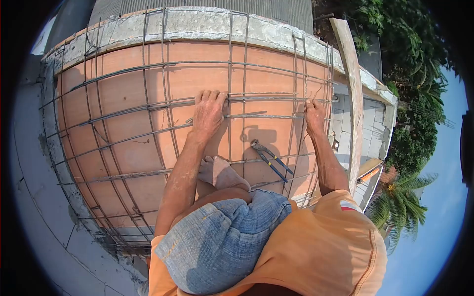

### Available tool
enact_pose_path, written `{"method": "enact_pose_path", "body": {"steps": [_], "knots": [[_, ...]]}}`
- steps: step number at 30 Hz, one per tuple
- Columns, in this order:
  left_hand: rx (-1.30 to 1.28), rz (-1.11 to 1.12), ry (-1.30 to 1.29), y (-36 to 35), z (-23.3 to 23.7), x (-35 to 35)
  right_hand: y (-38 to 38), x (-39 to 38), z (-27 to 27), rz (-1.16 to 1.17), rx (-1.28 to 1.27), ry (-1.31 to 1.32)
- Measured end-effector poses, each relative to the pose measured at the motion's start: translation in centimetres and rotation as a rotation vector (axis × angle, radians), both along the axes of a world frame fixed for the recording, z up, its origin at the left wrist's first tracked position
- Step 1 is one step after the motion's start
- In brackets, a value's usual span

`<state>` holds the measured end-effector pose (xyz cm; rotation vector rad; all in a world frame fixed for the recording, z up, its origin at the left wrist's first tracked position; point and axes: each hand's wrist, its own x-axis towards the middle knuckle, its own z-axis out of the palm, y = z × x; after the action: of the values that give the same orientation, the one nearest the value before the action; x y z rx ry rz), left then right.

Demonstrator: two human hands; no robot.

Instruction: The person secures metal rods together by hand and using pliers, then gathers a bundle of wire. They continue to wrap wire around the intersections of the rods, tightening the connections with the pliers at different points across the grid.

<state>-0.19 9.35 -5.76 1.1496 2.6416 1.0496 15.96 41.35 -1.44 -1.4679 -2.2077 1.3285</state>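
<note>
A grid of steel rebar (197, 64) lies over an orange-brown plywood panel (197, 52). My left hand (210, 112) is closed over a bundle of parallel bars in the middle of the grid, its fingers curled over the far side. To the right, my right hand (315, 116) pinches at a bar crossing near the panel's edge. Thin tie wire (317, 92) sticks up just past its fingertips. Between my arms, a pair of pincers (270, 159) with dark blue and yellow handles rests on the grid, jaws pointing away from me.
A rough concrete edge (197, 23) borders the far side, with corrugated roofing (212, 7) beyond. On the right a long wooden plank (351, 93) runs past a light block wall (377, 123). My bare foot (222, 173) rests among the bars. Trees and sky lie farther right.
</note>
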Motion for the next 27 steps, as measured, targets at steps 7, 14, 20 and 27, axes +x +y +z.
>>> {"method": "enact_pose_path", "body": {"steps": [7,14,20,27], "knots": [[-0.014,0.022,0.006,0.3,-1.1,-0.1,-0.9,-2.0,-0.4,0.463,0.415,-0.326],[-0.010,-0.017,-0.111,0.3,-1.2,-0.5,-0.5,-0.8,-1.5,0.489,0.618,-0.128],[-0.026,0.009,-0.116,0.4,-1.2,-0.7,-2.9,2.4,2.6,0.428,0.544,-0.253],[0.047,-0.001,-0.143,-0.1,-0.7,-0.8,0.4,-0.2,7.4,0.543,0.686,-0.515]]}}
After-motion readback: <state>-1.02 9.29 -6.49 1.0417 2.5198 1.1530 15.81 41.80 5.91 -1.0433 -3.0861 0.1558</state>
